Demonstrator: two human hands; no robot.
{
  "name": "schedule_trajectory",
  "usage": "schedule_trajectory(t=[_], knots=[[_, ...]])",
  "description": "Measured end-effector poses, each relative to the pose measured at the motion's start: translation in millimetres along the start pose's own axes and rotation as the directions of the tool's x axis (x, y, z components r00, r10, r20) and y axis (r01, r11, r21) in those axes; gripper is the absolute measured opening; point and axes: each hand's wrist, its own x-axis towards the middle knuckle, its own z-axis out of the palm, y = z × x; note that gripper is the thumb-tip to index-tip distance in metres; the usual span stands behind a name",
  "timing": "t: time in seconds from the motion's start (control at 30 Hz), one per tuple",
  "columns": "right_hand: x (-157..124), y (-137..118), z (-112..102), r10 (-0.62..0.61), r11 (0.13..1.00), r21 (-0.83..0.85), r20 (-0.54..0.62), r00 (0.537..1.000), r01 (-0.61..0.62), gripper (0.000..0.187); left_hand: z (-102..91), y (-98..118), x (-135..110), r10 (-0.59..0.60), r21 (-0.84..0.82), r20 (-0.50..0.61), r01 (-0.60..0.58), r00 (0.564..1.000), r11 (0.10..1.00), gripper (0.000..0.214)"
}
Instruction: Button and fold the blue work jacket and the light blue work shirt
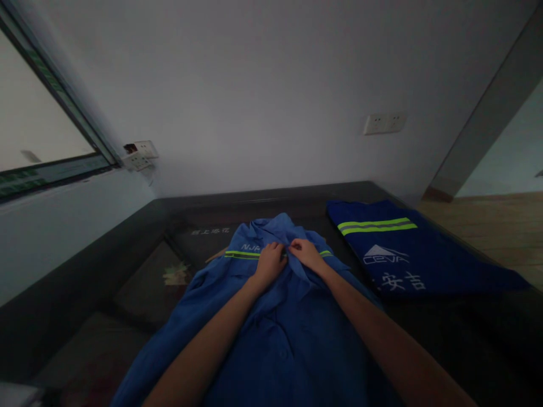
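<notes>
A blue work shirt [271, 333] with yellow-green reflective stripes and white letters on the chest lies spread out, its collar pointing away from me. My left hand [272, 258] is closed on the front opening just below the collar. Close beside it, my right hand [306, 254] pinches the other edge of the same opening, thumb and finger together. Whether a button sits between the fingertips is too small to tell. Lower down the front, a button [283, 354] shows on the cloth.
To the right lies a folded dark blue garment [373, 249] with a reflective stripe and white lettering. Both rest on a dark table [203, 209] set against a white wall with sockets [385, 122]. A window frame [55, 169] stands at the left, a wooden floor [500, 226] at the right.
</notes>
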Motion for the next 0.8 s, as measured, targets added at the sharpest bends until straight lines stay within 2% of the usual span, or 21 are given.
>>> schedule_trajectory(t=[0.17,0.3,0.4,0.47,0.6,0.8], knots=[[6,15,-4,0.056,0.998,-0.007,-0.139,0.989,-0.058,0.013,-5.7,0,10,0.028,-0.024,0.018,-0.027,0.999,0.999,0.016],[9,21,-6,0.084,0.996,0.003,-0.233,0.969,-0.086,0.017,0.6,-2,4,-0.046,-0.06,-0.024,0.044,0.999,0.997,0.021],[7,22,-5,0.075,0.997,0.013,-0.261,0.962,-0.075,0.02,6.5,-1,0,-0.086,-0.12,-0.057,0.079,0.995,0.99,0.018],[4,19,-4,0.042,0.999,0.017,-0.237,0.971,-0.039,0.02,8.9,0,0,-0.099,-0.118,-0.059,0.091,0.993,0.989,0.018],[-1,13,0,-0.051,0.998,0.019,-0.111,0.992,0.053,0.015,9.4,4,2,-0.107,-0.015,-0.033,0.106,0.994,0.994,0.019],[-1,12,0,-0.073,0.997,-0.012,-0.041,0.996,0.073,0.014,5.5,9,5,-0.107,0.103,0.024,0.104,0.994,0.989,0.017]])
